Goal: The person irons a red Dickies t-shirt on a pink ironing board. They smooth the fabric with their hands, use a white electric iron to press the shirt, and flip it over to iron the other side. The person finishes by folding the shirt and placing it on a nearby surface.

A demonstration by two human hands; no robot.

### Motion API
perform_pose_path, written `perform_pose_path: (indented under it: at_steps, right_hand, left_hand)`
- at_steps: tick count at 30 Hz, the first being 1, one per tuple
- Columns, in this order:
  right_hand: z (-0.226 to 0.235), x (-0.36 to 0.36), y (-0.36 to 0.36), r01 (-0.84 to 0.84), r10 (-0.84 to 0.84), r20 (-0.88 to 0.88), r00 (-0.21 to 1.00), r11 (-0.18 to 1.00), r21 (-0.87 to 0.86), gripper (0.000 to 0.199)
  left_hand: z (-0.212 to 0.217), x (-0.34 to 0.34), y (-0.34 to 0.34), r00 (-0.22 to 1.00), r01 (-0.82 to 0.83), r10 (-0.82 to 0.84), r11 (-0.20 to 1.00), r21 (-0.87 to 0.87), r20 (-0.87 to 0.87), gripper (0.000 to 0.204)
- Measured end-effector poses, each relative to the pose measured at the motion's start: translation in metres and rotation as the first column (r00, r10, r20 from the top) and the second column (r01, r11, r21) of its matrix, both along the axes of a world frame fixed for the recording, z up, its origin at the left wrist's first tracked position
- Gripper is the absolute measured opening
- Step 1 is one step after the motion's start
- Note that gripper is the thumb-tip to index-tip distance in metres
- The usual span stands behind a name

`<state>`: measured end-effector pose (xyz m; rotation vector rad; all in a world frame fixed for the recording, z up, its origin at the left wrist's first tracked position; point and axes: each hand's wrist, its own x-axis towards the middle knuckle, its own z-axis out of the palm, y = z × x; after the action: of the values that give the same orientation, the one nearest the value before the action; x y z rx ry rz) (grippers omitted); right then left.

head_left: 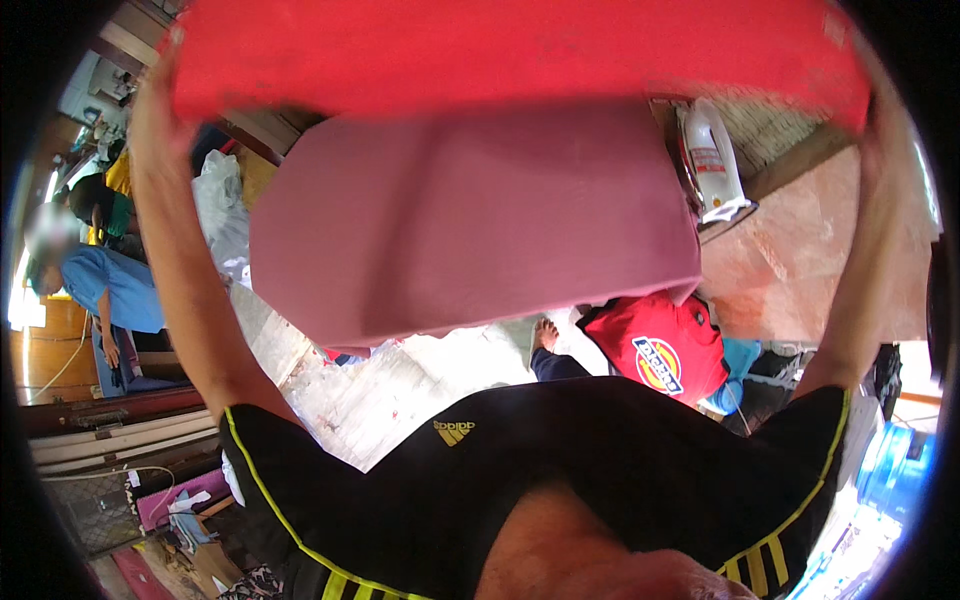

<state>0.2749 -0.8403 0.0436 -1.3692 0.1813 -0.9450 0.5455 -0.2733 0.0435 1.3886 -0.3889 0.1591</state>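
Note:
A red cloth [520, 55] is stretched wide in front of me at the top of the view, its lower edge smeared by motion. My left hand [172, 125] grips its left side and my right hand [872, 125] its right side, both arms raised and spread; the fingers are blurred. Below the cloth lies a padded board with a mauve cover [480, 220]. A white clothes iron [710, 165] rests by the board's right end, apart from my hands.
A red garment with a round emblem [655, 345] sits under the board's near right edge. A white plastic bag [218, 205] is at its left. Farther left is a person in a blue shirt [115, 285]. A blue plastic container [895, 465] stands at lower right.

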Motion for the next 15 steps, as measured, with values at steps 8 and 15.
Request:
perform_pose_path:
  at_steps: [8,15]
  right_hand:
    - [-0.273,-0.218,0.09,-0.137,0.288,-0.447,0.847,0.93,0.34,0.018]
    - [-0.353,-0.322,0.149,-0.141,0.435,-0.594,0.676,0.868,0.475,0.009]
  left_hand:
    - [-0.24,-0.238,0.031,0.821,0.13,-0.095,0.991,0.023,-0.563,0.035]
    - [-0.316,-0.336,0.087,0.759,0.174,-0.121,0.985,0.021,-0.639,0.031]
